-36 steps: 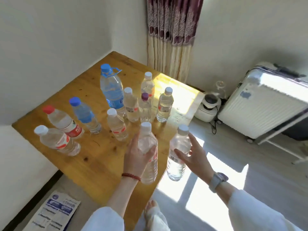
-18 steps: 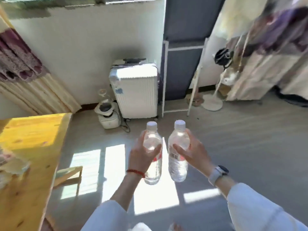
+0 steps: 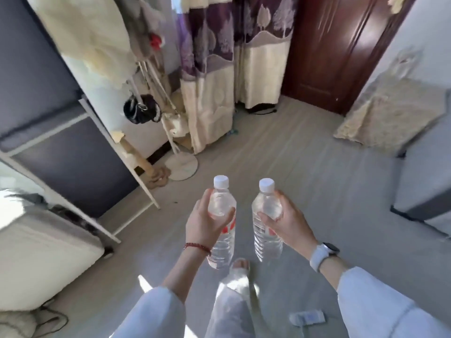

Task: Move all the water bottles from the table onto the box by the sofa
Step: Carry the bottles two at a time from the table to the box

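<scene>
I carry two clear water bottles with white caps, upright, over the grey floor. My left hand [image 3: 203, 224] grips the left bottle [image 3: 222, 242] round its upper body, a red bead bracelet on the wrist. My right hand [image 3: 285, 222] grips the right bottle [image 3: 266, 240] the same way, a white watch on the wrist. The table and the other bottles are out of view. No box is visible; a covered piece of furniture [image 3: 393, 111], perhaps the sofa, stands at the right.
A white suitcase [image 3: 41, 259] sits at the lower left beside a white-framed rack [image 3: 102, 132]. A clothes stand with a round base [image 3: 181, 164], purple and cream curtains [image 3: 219, 69] and a dark wooden door [image 3: 334, 45] lie ahead. A small wrapper [image 3: 307, 318] lies on the floor.
Both bottles were lifted off the table. I have turned right, away from the table and suitcase, and now face the curtains and door with a bottle in each hand.
</scene>
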{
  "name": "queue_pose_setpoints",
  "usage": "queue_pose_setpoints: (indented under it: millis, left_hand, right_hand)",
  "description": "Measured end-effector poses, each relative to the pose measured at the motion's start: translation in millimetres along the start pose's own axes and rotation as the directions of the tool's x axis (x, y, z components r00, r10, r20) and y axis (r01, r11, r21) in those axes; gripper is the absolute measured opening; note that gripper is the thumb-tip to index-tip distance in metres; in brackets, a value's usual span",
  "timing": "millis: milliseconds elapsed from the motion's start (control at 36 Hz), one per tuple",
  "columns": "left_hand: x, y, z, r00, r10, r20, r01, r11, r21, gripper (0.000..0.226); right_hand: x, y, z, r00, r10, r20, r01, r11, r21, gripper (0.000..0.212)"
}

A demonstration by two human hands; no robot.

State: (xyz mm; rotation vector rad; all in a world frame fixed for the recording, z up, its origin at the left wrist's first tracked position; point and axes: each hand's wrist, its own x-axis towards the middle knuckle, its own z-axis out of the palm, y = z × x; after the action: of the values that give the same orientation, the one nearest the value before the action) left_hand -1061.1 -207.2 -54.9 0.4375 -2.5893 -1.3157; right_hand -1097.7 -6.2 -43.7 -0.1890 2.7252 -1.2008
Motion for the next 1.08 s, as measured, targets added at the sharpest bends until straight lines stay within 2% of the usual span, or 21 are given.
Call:
queue_pose_setpoints:
  millis: [222,417,500,556,750,1083]
  left_hand:
    - [183.9,72.7,100.5,0.969,0.116,0.217,-0.110,0.993,-0.041,0.063]
    - [291.7,158.4,209.6,0.874,0.232,0.427,-0.222,0.972,-0.074,0.050]
    - [328.6,194.0,267.1,0.840,0.309,0.445,-0.291,0.950,-0.110,0.042]
    - [351.8,218.5,307.7,0.817,0.350,0.458,-0.325,0.936,-0.136,0.042]
    - [432.9,307.8,445.1,0.749,0.384,0.540,-0.365,0.919,-0.147,0.050]
    - [566.9,450.7,638.1,0.741,0.394,0.544,-0.364,0.916,-0.168,0.055]
  right_hand:
    - [145.7,38.4,-81.1,0.971,0.188,-0.148,-0.167,0.975,0.144,0.065]
    - [225.0,93.3,-167.3,0.894,0.326,-0.306,-0.270,0.939,0.212,0.056]
    - [260.0,131.3,-203.2,0.849,0.346,-0.400,-0.278,0.935,0.219,0.046]
    - [285.8,159.3,-229.0,0.824,0.357,-0.441,-0.289,0.933,0.215,0.046]
    - [383.0,251.7,-334.3,0.790,0.413,-0.453,-0.322,0.908,0.267,0.052]
    - [549.1,371.1,-501.6,0.716,0.474,-0.513,-0.355,0.879,0.318,0.055]
